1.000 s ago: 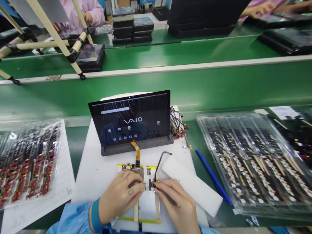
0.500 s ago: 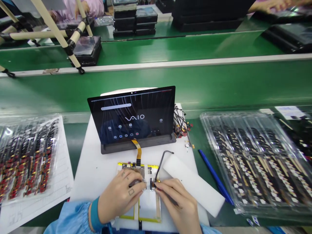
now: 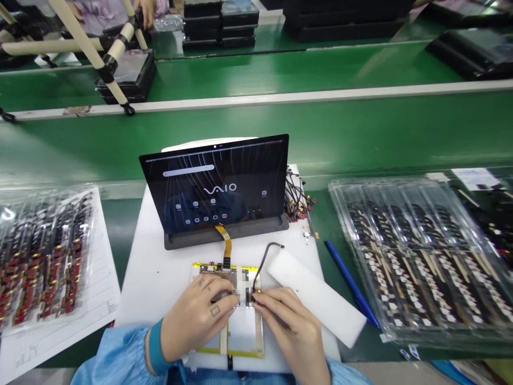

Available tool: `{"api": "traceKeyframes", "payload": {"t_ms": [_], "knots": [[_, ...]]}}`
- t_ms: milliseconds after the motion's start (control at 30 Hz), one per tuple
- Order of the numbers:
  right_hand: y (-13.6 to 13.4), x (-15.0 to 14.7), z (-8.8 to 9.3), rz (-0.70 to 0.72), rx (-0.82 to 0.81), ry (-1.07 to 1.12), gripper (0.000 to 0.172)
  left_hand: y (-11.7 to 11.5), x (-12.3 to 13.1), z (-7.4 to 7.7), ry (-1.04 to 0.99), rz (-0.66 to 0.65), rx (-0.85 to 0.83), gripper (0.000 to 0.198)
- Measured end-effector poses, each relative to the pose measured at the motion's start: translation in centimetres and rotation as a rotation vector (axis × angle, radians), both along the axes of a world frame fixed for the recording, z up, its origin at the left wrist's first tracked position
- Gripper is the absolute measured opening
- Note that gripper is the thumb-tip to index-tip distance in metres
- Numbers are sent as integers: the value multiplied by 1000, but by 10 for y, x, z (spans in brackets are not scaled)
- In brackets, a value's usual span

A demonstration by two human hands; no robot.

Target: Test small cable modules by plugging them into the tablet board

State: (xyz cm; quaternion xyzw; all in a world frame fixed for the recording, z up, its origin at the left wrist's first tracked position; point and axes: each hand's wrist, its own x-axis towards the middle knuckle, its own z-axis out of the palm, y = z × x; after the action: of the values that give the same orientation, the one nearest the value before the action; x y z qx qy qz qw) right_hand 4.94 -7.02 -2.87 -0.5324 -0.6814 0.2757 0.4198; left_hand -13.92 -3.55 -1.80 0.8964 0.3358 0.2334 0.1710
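Observation:
A tablet with a lit VAIO screen stands in a dark stand, and an orange ribbon cable runs from it down to a circuit board on a yellow-edged flat panel. My left hand curls over the board, fingertips on its metal part. My right hand sits just beside it, holding a thin dark tool whose tip reaches a small connector. A thin black cable rises from that spot. A white foam block lies to the right.
A clear tray of components lies to the right, with a blue pen beside it. A plastic-wrapped batch of parts sits on paper at left. Loose wires lie behind the tablet. A green conveyor crosses beyond, and a co-worker's hand shows at the top.
The whole scene has shifted slightly up in the view as my head tilts down. Both hands stay at the board, with no visible change in what they hold.

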Motion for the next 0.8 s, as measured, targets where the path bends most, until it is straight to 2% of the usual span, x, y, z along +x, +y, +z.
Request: {"api": "traceKeyframes", "payload": {"t_ms": [367,567,700,800], "knots": [[1,-2,-2,3,23,7,19,2,2,4,19,-21,73,23],[2,-2,-3,27,37,-18,21,1,4,3,134,-56,117,29],[0,-1,-5,60,46,-47,23,-1,7,6,196,-26,141,29],[-2,0,-1,75,49,-114,25,-3,10,7,237,-5,178,26]]}}
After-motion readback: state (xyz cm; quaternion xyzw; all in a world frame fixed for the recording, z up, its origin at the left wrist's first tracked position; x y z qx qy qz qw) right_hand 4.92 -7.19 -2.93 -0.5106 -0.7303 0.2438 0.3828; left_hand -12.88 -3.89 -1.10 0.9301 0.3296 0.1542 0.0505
